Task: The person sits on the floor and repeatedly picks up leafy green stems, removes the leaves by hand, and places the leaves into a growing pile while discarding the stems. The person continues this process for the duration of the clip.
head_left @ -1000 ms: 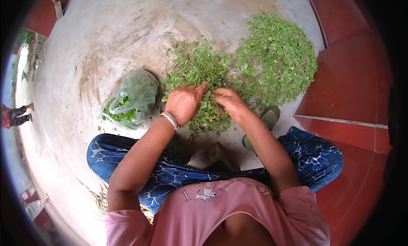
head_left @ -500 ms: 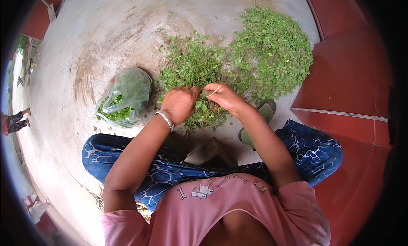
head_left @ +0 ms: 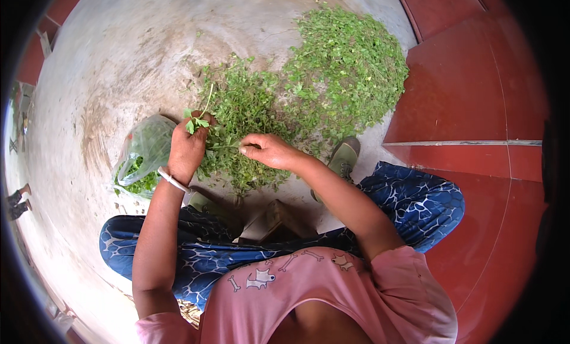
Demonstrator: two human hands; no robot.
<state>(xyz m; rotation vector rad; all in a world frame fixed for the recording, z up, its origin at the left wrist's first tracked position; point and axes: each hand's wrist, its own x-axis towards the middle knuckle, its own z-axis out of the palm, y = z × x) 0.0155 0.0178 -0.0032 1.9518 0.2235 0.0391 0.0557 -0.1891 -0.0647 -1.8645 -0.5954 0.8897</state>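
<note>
My left hand [head_left: 189, 147] is closed on a leafy green sprig [head_left: 199, 124] whose pale stem sticks up past the fingers. It hangs beside a clear plastic bag [head_left: 153, 136] with green leaves inside. Over the near heap of leafy greens [head_left: 246, 112], my right hand [head_left: 267, 151] has its thumb and fingers pinched together. A thin green stem shows by those fingertips, but whether they grip it or it lies in the heap I cannot make out.
A larger heap of greens [head_left: 356, 65] spreads at the far right on the concrete floor [head_left: 142, 53]. Red tiled surfaces [head_left: 457, 94] border the right side. My green shoe [head_left: 343, 160] stands by the heaps. Another person's feet [head_left: 22, 198] show at the far left edge.
My hands were together over the near heap and are now apart. The left has gone left toward the bag with the sprig; the right has drawn away from it. The view has shifted slightly.
</note>
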